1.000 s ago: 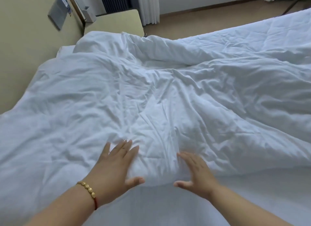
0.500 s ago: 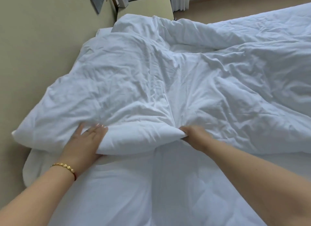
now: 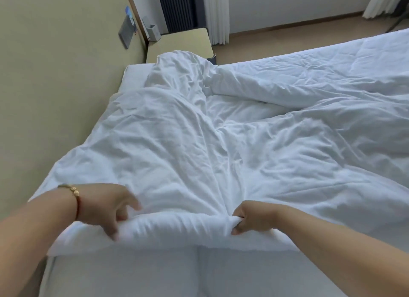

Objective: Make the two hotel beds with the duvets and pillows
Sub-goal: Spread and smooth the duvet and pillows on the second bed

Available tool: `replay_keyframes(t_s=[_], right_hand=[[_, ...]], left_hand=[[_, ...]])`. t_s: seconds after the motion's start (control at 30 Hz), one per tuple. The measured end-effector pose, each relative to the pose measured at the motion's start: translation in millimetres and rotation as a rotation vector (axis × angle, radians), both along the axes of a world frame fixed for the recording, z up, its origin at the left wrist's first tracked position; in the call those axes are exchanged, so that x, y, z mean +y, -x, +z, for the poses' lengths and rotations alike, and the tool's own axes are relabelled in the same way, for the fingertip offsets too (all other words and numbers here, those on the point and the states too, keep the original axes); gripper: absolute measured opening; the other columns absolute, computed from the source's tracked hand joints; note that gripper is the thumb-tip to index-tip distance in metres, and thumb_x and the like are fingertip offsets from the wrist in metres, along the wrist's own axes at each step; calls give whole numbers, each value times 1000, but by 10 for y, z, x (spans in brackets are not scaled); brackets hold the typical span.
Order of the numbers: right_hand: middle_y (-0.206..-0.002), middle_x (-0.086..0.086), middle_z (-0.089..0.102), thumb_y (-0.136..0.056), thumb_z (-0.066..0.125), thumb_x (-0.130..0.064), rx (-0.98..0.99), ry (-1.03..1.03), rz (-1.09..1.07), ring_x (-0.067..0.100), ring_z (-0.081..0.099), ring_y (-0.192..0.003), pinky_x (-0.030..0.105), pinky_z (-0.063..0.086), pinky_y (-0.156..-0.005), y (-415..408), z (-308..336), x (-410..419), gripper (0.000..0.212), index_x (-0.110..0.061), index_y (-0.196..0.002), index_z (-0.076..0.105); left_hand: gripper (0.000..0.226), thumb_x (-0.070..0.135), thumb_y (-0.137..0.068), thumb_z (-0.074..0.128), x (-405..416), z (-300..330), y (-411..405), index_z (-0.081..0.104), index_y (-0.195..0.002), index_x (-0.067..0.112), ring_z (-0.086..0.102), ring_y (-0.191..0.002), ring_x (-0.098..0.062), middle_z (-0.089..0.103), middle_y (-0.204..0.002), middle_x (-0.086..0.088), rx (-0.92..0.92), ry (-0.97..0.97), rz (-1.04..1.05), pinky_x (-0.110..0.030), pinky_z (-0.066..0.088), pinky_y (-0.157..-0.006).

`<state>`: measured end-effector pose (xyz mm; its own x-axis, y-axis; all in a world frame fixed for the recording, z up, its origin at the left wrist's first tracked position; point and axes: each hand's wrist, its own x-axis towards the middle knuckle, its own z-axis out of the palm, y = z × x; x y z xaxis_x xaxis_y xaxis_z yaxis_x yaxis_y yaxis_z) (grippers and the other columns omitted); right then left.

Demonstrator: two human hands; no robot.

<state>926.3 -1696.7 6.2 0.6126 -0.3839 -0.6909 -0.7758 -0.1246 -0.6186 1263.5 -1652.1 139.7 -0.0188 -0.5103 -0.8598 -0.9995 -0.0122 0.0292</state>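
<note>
Now bunched into a thicker roll than half a second ago: duvet (image 3: 199, 141) edge, pinched by left hand (image 3: 106, 206) and right hand (image 3: 250, 214), both curled tight.

The scene is evenly lit by soft, cool daylight. The crumpled white cotton duvet (image 3: 221, 155) is rendered bright with a faint bluish cast, and only gentle grey shadows are held in its folds. No glare is seen. A darker shadow is cast under the duvet's near rolled edge onto the plain white mattress sheet (image 3: 155, 274). The left hand (image 3: 106, 206), at that edge, is smeared by motion blur, its fingers (image 3: 115, 228) indistinct. Straight lines far from the duvet, toward the frame edges, are bowed by wide-angle distortion.
</note>
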Motion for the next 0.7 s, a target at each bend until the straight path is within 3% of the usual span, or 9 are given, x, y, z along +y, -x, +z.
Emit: replay_keyframes(t_s=[0.03,0.1,0.17,0.23,0.33,0.4,0.5,0.6,0.7], right_hand=[[-73,-5,54,-85,66,-36,12,3,18,10,46,-64,23,39,-60,17,-15,-26,15,-22,-78,65],[-81,-3,64,-86,66,-37,-37,11,-131,9,55,-71,25,47,-73,110,-60,-127,25,-14,-96,71],[-94,5,69,-89,62,-38,-56,171,-343,18,62,-85,30,47,-82,249,-117,-266,33,-9,-101,70],[-109,5,67,-93,57,-38,-4,340,-502,21,59,-104,30,43,-89,431,-206,-394,34,-9,-109,66],[-127,1,57,-91,58,-41,92,423,-644,19,51,-120,29,39,-98,823,-433,-522,42,-21,-128,55],[-130,-1,52,-90,57,-44,206,481,-610,22,47,-125,33,40,-101,1171,-636,-550,44,-24,-129,53],[-137,1,48,-91,52,-48,339,436,-566,24,42,-129,34,36,-105,1700,-898,-455,45,-24,-129,52],[-134,5,52,-94,49,-45,341,386,-640,24,45,-126,29,36,-97,2135,-1026,-377,44,-19,-130,52],[-98,2,58,-94,50,-38,264,403,-743,24,56,-102,26,34,-73,2489,-1019,-416,18,-22,-96,58]], left_hand=[[66,36,-69,85,-123,-6,159,52,-125,40,58,-106,2,64,-113,17,130,-20,100,-14,50,-87],[73,50,-72,77,-391,-101,563,47,-136,33,55,-114,3,60,-126,15,359,109,216,-6,45,-84],[65,54,-84,63,-611,-337,965,45,-141,30,51,-123,-4,53,-137,11,457,346,310,-16,42,-95],[61,55,-92,50,-735,-674,1316,40,-145,26,41,-135,-10,43,-148,7,424,511,287,-27,34,-110],[62,54,-96,40,-751,-1189,1741,34,-148,20,32,-141,-15,35,-154,3,329,568,200,-38,24,-117],[63,54,-97,37,-726,-1455,1996,30,-150,20,24,-145,-15,30,-156,2,265,552,163,-43,17,-119],[62,52,-99,36,-666,-1643,2398,26,-151,20,18,-147,-14,25,-158,2,285,536,186,-40,13,-121],[59,47,-99,39,-619,-1677,2821,29,-150,19,27,-143,-12,29,-156,4,386,538,291,-32,22,-118],[56,46,-99,41,-618,-1703,3248,31,-148,20,29,-141,-10,33,-153,6,417,530,307,-26,24,-114]])
